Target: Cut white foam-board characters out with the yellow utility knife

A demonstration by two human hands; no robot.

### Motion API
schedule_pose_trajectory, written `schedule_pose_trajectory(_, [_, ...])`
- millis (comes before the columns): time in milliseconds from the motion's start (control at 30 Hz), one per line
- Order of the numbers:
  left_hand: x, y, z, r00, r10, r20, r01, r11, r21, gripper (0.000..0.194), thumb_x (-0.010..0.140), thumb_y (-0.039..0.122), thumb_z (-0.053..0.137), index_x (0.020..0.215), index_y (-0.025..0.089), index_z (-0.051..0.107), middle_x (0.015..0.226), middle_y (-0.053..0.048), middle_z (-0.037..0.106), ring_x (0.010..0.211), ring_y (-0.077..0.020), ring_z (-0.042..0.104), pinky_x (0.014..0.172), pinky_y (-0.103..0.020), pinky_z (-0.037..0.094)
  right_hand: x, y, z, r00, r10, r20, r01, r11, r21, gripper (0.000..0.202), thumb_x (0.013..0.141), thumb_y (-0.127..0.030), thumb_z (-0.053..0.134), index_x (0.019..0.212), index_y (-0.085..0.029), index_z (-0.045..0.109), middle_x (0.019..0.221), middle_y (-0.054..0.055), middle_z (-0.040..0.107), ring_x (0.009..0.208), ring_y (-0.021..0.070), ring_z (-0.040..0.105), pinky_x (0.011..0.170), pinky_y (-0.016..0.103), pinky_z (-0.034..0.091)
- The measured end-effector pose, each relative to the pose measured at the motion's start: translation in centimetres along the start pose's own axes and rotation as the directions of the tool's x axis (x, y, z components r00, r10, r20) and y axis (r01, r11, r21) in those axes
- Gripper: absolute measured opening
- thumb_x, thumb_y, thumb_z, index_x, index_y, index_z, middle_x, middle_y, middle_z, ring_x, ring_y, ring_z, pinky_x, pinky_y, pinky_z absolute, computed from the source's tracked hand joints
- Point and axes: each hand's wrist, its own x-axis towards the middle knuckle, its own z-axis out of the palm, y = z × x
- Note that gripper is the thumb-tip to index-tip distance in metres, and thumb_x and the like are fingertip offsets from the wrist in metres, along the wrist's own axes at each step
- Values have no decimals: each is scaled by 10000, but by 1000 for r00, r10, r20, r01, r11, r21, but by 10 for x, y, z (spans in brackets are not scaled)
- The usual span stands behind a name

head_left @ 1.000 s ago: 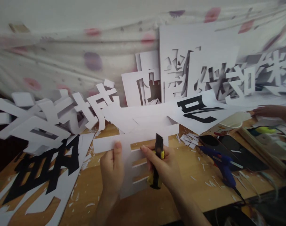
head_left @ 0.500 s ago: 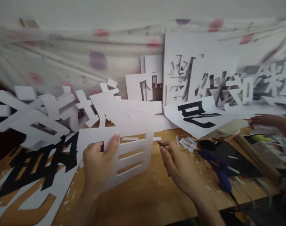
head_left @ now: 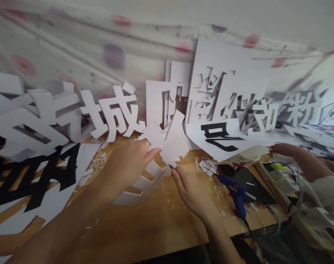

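Craft workshop, given over to lettering. Wooden worktable point(head_left: 161, 229) strewn with white offcuts point(head_left: 208, 167), right of centre; blue glue gun point(head_left: 239, 201), lower right. White cut-out characters point(head_left: 119, 114) ranged across the back, left to right. Flower-spotted sheeting point(head_left: 73, 47) hangs behind, upper frame. Another person's arm point(head_left: 300, 158), right. Far right edge blurred: papers point(head_left: 318, 143), seemingly printed.

A person's left hand point(head_left: 132, 156) grips a slotted white cutout point(head_left: 155, 169); right of it, the right hand point(head_left: 187, 187) clasps a utility knife point(head_left: 170, 167); farther right lies a hot-glue gun point(head_left: 237, 196).
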Motion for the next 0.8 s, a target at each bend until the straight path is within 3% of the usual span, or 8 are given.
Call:
schedule_pose_trajectory(200, [36, -16, -7, 949, 226, 220, -256, 960, 115, 521, 918, 612, 496, 756, 143, 656, 687, -76, 632, 598, -201, 547, 537, -288, 265, -13, 10, 22, 999, -14, 34, 1, 937, 350, 265, 1005, -433, 386, 1032, -226, 548, 716, -40, 535, 564, 107, 493, 570, 231, 382])
schedule_pose_trajectory(267, [49, -24, -5, 936, 255, 242, -281, 957, 78, 562, 885, 664, 511, 684, 152, 627, 673, -68, 626, 577, -183, 519, 537, -283, 283, -13, 12, 23, 992, 78, -97, -28, 899, 436, 308, 953, -514, 477, 976, -215, 549, 706, -38, 534, 558, 108, 497, 542, 232, 389])
schedule_pose_trajectory(400, [63, -33, 0, 947, 209, 243, -213, 977, -9, 648, 894, 718, 414, 582, 170, 563, 616, -40, 604, 502, -138, 435, 529, -280, 283, -11, 15, 8, 882, 284, -376, -102, 894, 437, 479, 776, -568, 700, 1047, -202, 552, 705, -36, 557, 587, 127, 542, 524, 237, 414])
schedule_pose_trajectory(467, [66, -32, 3, 955, 200, 221, -197, 980, -35, 686, 896, 731, 386, 533, 168, 536, 591, -29, 594, 477, -117, 408, 543, -280, 285, -10, 17, 0, 921, 279, -270, -146, 894, 424, 443, 716, -564, 755, 895, -195, 587, 605, -54, 520, 519, 113, 499, 477, 229, 368])
schedule_pose_trajectory(567, [66, -32, 6, 963, 226, 149, -223, 974, -38, 668, 893, 713, 427, 518, 172, 537, 576, -18, 585, 514, -126, 462, 598, -286, 329, -12, 19, -1, 965, 254, 60, -244, 796, 554, 513, 729, -575, 746, 566, -210, 424, 413, -82, 384, 369, 59, 338, 403, 221, 228])
schedule_pose_trajectory(667, [59, -41, 8, 950, 246, -194, -262, 963, -59, 427, 935, 542, 512, 726, 191, 637, 788, -33, 673, 772, -197, 605, 798, -342, 431, -13, 19, 10, 945, 290, 153, -294, 540, 789, 526, 711, -568, 779, 600, -217, 403, 350, -112, 335, 316, 35, 263, 375, 205, 194])
schedule_pose_trajectory(733, [47, -52, 9, 811, 102, -576, -221, 965, -141, 234, 920, 403, 580, 971, 183, 639, 1064, -75, 675, 1034, -238, 595, 998, -421, 404, -10, 19, 18, 936, 329, 126, -261, 407, 875, 530, 682, -584, 801, 674, -225, 411, 368, -136, 331, 314, 31, 257, 359, 188, 212])
schedule_pose_trajectory(800, [33, -62, 14, 529, -271, -804, -83, 927, -367, 337, 848, 315, 679, 1122, 147, 579, 1213, -120, 615, 1205, -257, 517, 1113, -464, 330, -6, 20, 22, 932, 347, 103, -235, 365, 901, 561, 677, -611, 797, 690, -231, 384, 391, -145, 331, 318, 26, 256, 350, 176, 229])
